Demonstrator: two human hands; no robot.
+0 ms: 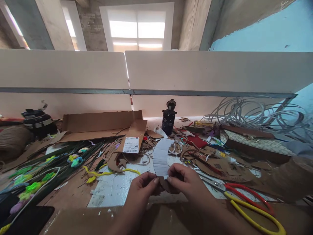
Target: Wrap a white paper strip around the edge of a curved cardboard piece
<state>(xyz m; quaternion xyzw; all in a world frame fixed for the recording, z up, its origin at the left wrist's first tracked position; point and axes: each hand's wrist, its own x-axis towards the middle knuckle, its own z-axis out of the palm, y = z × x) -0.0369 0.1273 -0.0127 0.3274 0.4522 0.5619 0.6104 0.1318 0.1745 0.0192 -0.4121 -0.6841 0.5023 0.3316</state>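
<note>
A curved cardboard piece (162,156) covered with overlapping pale strips stands up between my two hands, its bare brown end at the bottom. My left hand (144,187) pinches the lower left edge of this piece between thumb and fingers. On the other side, my right hand (184,181) has thumb and fingers closed on its lower right edge, near the lowest strip. Beneath both hands lies a white, stained board (107,191). A brown cardboard crescent (114,162) rests left of the piece, beside a yellow fuzzy stem (132,170).
Scissors with red and yellow handles (251,202) lie at the right. Behind stand a black bottle (168,120) and an open cardboard box (102,122). Colourful fuzzy flowers (31,187) are at the left, a patterned bag (254,143) and coiled tubing (237,112) at the right.
</note>
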